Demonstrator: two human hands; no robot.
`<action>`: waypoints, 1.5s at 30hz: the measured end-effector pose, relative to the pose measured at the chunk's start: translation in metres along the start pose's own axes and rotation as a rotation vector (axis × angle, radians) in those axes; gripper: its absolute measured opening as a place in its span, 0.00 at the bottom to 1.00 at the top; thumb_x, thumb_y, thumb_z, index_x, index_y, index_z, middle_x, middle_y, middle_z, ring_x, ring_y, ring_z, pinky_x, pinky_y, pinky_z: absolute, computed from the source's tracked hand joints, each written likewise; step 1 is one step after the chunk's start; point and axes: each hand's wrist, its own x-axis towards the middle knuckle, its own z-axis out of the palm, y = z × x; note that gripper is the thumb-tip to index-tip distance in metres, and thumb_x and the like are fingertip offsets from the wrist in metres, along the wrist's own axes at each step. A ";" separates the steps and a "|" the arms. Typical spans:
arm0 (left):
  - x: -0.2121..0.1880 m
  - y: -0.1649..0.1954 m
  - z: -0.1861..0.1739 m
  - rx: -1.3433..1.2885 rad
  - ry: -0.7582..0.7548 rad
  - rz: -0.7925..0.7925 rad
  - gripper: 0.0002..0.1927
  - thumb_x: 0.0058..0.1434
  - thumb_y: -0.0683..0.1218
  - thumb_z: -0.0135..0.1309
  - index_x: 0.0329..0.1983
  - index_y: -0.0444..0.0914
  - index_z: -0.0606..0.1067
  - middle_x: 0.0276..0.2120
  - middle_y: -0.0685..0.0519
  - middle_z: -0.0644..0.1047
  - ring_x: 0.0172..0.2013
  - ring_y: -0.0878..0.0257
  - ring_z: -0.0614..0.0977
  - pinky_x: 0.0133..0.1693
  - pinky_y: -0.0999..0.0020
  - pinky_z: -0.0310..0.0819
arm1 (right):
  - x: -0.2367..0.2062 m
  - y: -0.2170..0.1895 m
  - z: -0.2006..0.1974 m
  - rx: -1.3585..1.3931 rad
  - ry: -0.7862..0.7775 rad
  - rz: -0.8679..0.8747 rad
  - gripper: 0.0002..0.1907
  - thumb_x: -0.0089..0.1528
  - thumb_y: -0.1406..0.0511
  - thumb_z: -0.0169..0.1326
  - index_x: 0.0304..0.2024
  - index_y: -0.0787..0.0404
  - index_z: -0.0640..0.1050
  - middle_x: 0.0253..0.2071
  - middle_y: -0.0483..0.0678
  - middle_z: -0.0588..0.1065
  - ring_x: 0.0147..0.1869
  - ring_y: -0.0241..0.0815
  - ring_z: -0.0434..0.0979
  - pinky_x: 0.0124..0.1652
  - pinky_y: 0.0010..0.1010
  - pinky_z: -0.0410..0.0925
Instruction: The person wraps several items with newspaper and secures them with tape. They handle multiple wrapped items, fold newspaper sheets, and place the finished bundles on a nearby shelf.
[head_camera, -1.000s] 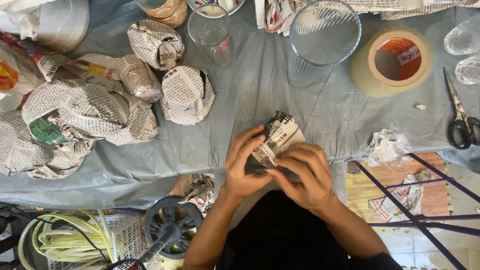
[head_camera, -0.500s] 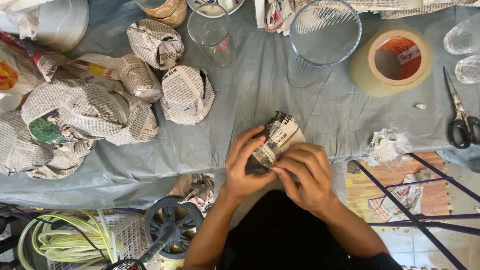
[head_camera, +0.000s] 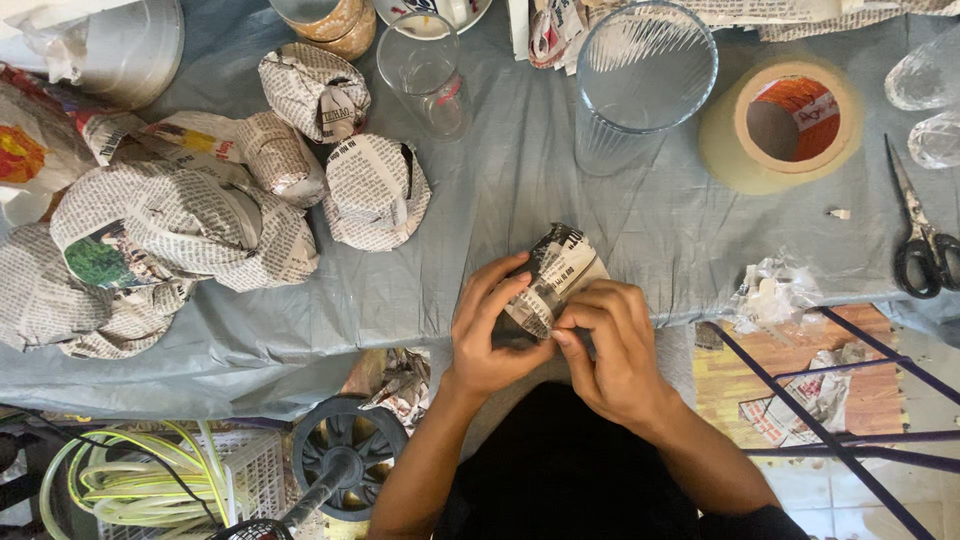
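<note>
We hold a newspaper-wrapped bundle (head_camera: 553, 281) at the near edge of the table (head_camera: 640, 220), our left hand (head_camera: 492, 330) and right hand (head_camera: 613, 345) both clamped around it. Finished wrapped bundles (head_camera: 376, 190) lie toward the left edge; a tape roll (head_camera: 790, 125) and scissors (head_camera: 920, 240) sit near the right edge.

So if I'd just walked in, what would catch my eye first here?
Probably the two hands at the table's near edge: the left hand and right hand grip a newspaper-wrapped bundle between them. Next, the heap of newspaper-wrapped bundles on the grey cloth at the left. Then the large clear glass and tape roll at the far right side.
</note>
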 end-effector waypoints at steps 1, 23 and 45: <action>0.000 0.000 0.000 -0.001 -0.002 -0.003 0.35 0.49 0.42 0.73 0.60 0.35 0.71 0.60 0.39 0.74 0.59 0.44 0.80 0.60 0.53 0.77 | 0.000 0.000 0.000 0.007 -0.006 0.004 0.11 0.60 0.71 0.62 0.42 0.63 0.74 0.45 0.52 0.73 0.54 0.55 0.72 0.53 0.44 0.66; 0.004 0.003 0.000 0.007 0.006 0.022 0.37 0.48 0.41 0.74 0.60 0.36 0.69 0.59 0.39 0.75 0.57 0.44 0.81 0.58 0.53 0.78 | -0.008 0.006 0.002 0.131 0.019 0.058 0.08 0.63 0.73 0.56 0.43 0.64 0.72 0.45 0.52 0.72 0.54 0.53 0.70 0.55 0.42 0.65; -0.007 -0.010 -0.009 -0.241 -0.197 0.028 0.34 0.50 0.35 0.67 0.59 0.38 0.68 0.64 0.40 0.71 0.67 0.41 0.74 0.67 0.48 0.73 | 0.017 -0.002 -0.035 -0.013 -0.136 -0.050 0.23 0.53 0.65 0.69 0.51 0.56 0.82 0.54 0.49 0.73 0.58 0.54 0.71 0.57 0.41 0.66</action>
